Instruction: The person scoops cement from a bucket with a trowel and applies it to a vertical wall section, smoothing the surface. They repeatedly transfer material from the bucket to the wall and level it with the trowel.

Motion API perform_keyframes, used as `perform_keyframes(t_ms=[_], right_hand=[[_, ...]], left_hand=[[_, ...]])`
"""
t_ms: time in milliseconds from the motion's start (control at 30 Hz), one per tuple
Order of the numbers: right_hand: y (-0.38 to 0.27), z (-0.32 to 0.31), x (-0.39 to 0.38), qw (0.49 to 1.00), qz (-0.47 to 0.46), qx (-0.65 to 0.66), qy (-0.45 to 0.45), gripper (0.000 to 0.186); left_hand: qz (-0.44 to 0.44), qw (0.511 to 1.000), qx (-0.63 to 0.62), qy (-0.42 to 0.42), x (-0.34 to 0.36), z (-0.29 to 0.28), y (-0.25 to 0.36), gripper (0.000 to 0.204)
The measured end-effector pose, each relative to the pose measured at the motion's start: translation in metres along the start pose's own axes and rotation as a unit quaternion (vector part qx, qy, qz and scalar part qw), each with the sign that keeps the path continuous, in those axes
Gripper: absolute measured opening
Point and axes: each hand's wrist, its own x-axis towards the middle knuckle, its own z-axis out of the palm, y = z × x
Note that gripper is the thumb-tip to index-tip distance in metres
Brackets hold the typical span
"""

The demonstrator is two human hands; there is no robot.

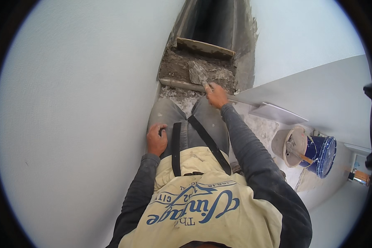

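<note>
Closely wrapped round the trowel (199, 74), the right hand (217, 96) sits at its near end.

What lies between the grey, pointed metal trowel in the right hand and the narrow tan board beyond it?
Rough brown earthy-looking material separates the trowel from the board, as the head view shows.

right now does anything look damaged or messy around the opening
Yes: right of the opening, the wall edge is ragged, with rough grey showing beside smooth white. Brown, dirt-like material lies under the trowel in the right hand.
</note>
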Motion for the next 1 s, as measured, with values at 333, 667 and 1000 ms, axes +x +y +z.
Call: perform_keyframes(t_ms=[333, 667, 1000], right_hand=[[0.001, -0.007, -0.012, 0.869, 0.237, 0.434, 0.027, 0.031], [-0.003, 0.003, 0.014, 0.867, 0.239, 0.432, -0.068, 0.032], [0.034, -0.035, 0.000, 0.831, 0.269, 0.484, -0.050, 0.029]], left_hand=[[-0.004, 1.000, 0.013, 0.001, 0.001, 0.003, -0.002, 0.018], [0.001, 1.000, 0.012, 0.005, 0.008, 0.004, 0.003, 0.017], [-0.020, 1.000, 0.001, -0.004, 0.008, 0.005, -0.001, 0.017]])
